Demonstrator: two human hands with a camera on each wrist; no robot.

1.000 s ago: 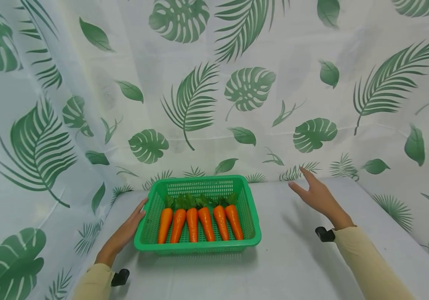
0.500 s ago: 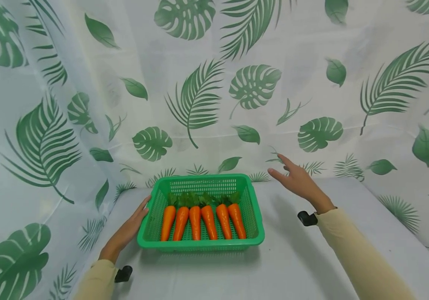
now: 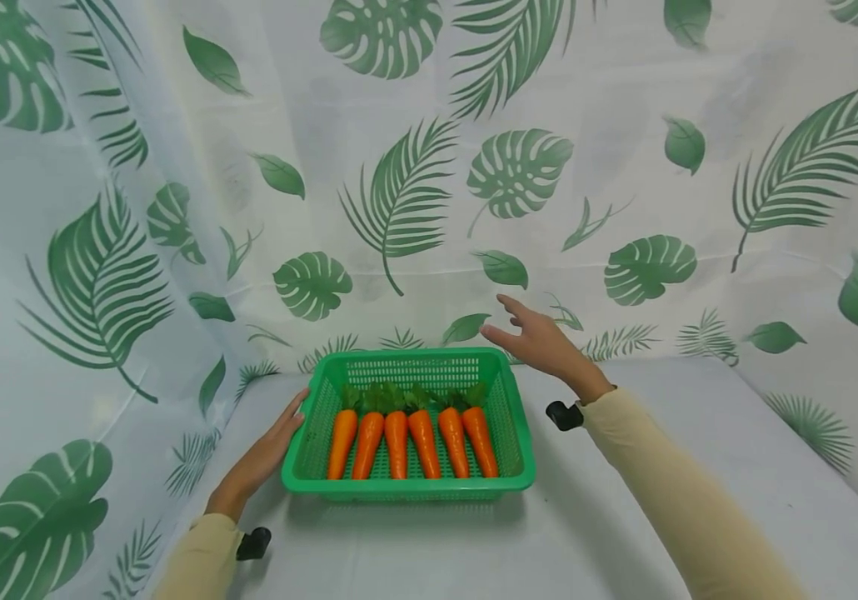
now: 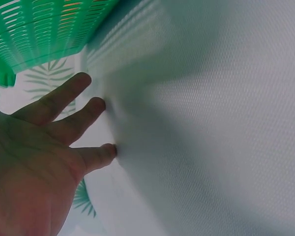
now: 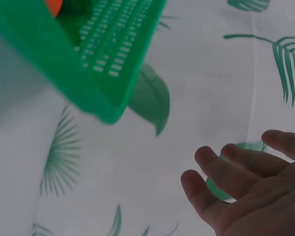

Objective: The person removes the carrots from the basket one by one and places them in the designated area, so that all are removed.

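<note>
A green plastic basket [image 3: 408,485] stands on the white table, with slotted walls. Several orange carrots [image 3: 397,446] with green leafy tops lie side by side in it, tops toward the back. My left hand [image 3: 264,450] is at the basket's left side, fingertips by the rim. In the left wrist view its fingers [image 4: 71,123] are spread and fairly straight, beside the basket wall [image 4: 44,29]; whether they touch it I cannot tell. My right hand [image 3: 545,346] hovers beyond the basket's back right corner, fingers extended and holding nothing. The right wrist view shows it apart from the rim [image 5: 108,110].
A white leaf-print sheet [image 3: 414,275] hangs behind the table and along its sides. The white table surface [image 3: 669,400] extends to the right of the basket. Both wrists carry a small black device, such as the one on the right wrist [image 3: 566,415].
My right hand has moved left through the air, from over the right part of the table to near the basket's back right corner. The left hand and basket keep their places; the view has shifted slightly.
</note>
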